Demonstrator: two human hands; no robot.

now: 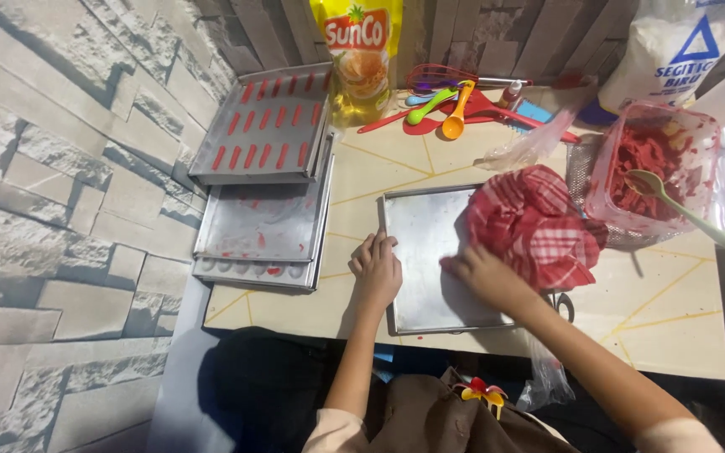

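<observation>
An empty metal baking tray [430, 252] is being wiped or greased, as far as can be judged: it lies flat on the pale patterned tabletop [665, 310], directly before the person, and a red-and-white checked cloth [534, 222] is bunched over its right part. The left hand [376, 270] is laid on the tray's left rim, fingers stretched forward and fairly flat, palm down, so that the tray is steadied rather than gripped. The right hand [484, 275] is pressed on the near edge of the cloth, fingers curled onto the fabric; whether the cloth is pinched or only pushed cannot be told. Both forearms are brought up from the lower edge of the view, the left nearly straight ahead, the right slanted in from the lower right. The step in hand is judged to be the working of the cloth over the tray's bare surface, with much of the left part still uncovered. For the next move, steady downward pressure from the left hand would be called for, so that the tray is not shifted while the cloth is drawn across. To the left, a stack of trays [262, 201] is kept, the topmost bearing rows of red strips. To the right, a clear tub of red dough [652, 168] with a green spoon [681, 205] is set.
</observation>
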